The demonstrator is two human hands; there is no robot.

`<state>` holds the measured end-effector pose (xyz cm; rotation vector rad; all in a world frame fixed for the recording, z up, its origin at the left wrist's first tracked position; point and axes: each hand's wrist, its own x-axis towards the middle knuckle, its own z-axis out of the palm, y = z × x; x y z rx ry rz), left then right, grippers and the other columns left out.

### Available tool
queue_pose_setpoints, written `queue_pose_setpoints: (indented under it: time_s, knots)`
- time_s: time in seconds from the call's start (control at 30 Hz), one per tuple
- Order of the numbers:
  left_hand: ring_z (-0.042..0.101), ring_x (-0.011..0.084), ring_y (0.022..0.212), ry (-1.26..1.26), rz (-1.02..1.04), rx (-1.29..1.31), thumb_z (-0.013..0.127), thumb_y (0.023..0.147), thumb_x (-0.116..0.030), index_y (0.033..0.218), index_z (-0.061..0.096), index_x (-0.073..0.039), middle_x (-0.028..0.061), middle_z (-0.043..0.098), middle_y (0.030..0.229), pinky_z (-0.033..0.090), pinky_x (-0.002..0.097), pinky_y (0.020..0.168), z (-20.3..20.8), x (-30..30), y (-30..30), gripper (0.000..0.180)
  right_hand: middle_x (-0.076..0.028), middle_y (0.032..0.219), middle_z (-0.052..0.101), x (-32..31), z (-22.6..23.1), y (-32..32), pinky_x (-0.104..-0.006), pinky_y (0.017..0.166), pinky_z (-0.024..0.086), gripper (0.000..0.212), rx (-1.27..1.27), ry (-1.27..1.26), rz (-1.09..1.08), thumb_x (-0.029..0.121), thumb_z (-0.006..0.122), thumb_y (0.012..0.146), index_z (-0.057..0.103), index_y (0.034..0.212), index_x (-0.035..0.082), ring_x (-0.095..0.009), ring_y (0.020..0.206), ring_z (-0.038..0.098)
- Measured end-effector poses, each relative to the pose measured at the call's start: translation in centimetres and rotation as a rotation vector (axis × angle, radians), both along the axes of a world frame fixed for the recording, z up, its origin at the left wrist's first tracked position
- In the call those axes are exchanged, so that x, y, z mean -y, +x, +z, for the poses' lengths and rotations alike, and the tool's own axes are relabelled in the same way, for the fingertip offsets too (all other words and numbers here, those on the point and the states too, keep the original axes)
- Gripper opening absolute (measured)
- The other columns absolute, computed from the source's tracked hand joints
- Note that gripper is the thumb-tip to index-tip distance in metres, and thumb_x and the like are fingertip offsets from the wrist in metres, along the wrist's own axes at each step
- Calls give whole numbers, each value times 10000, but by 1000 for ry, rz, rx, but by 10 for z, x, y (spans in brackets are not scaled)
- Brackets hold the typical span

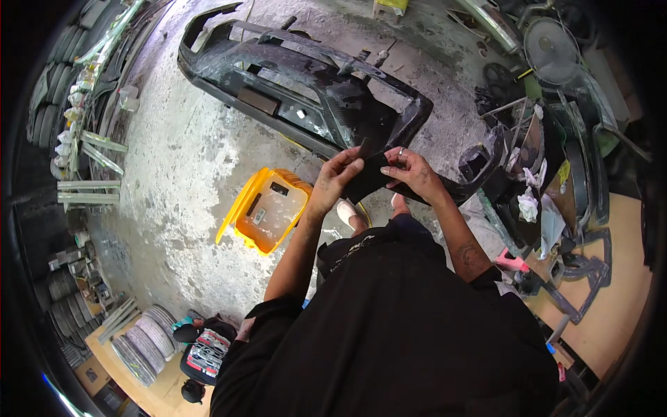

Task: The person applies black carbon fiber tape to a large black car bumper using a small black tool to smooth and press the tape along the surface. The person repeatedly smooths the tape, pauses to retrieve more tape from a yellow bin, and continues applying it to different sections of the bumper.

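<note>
Two bare hands held a black sheet stretched between them, above a concrete workshop floor.

The black sheet (368, 179), flat and dark, perhaps sandpaper or a thin plastic piece, sat at chest height in front of the person, held level as if for inspection. The left hand (338, 177) pinched its left edge, fingers (351, 164) clamped together on it; the right hand (411, 172), a ring on one finger, gripped the right edge the same way, so the sheet stayed taut. Just beyond it a black car bumper (306, 90) lay on the concrete floor (180, 167), within easy reach. A yellow plastic crate (267, 210) stood near the person's feet, to the left. Stacked tyres (52, 97) lined the far left wall; a wooden counter (611, 306) with clutter sat to the right.
</note>
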<state>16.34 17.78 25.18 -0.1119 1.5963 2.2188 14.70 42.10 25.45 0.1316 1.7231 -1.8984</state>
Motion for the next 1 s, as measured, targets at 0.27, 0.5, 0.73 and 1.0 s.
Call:
queue_pose_setpoints:
  time_s: [0.27, 0.5, 0.73, 1.0]
  knots:
    - [631, 98, 1129, 10, 66, -34, 654, 1049, -161, 1454, 572, 13, 54, 701, 1265, 486, 249, 1009, -8, -6, 7, 447, -51, 1014, 648, 4, -6, 1, -302, 786, 629, 365, -13, -64, -163, 44, 782, 926, 613, 1249, 6, -134, 951, 665]
    - [656, 94, 1071, 54, 115, 67, 632, 1066, -225, 1422, 618, 6, 38, 722, 1200, 509, 245, 966, 8, -18, 24, 425, -53, 1004, 666, 15, 5, -5, -270, 763, 606, 403, -158, 17, -114, 51, 814, 899, 638, 1261, 23, -118, 907, 661]
    - [673, 96, 1015, 315, 137, 162, 602, 1078, -250, 1368, 655, 7, 37, 733, 1179, 524, 236, 897, -13, -12, 30, 391, 24, 928, 634, 26, 27, -13, -223, 740, 509, 395, -314, 117, 34, 73, 759, 950, 692, 1339, 71, -48, 831, 584]
    - [673, 96, 950, 339, 145, 202, 579, 1089, -276, 1249, 696, -14, 27, 736, 1092, 519, 257, 859, -15, 1, 39, 328, -7, 907, 614, 36, 27, -13, -256, 741, 486, 305, -450, 207, 107, 70, 739, 948, 767, 1250, 96, -81, 796, 561]
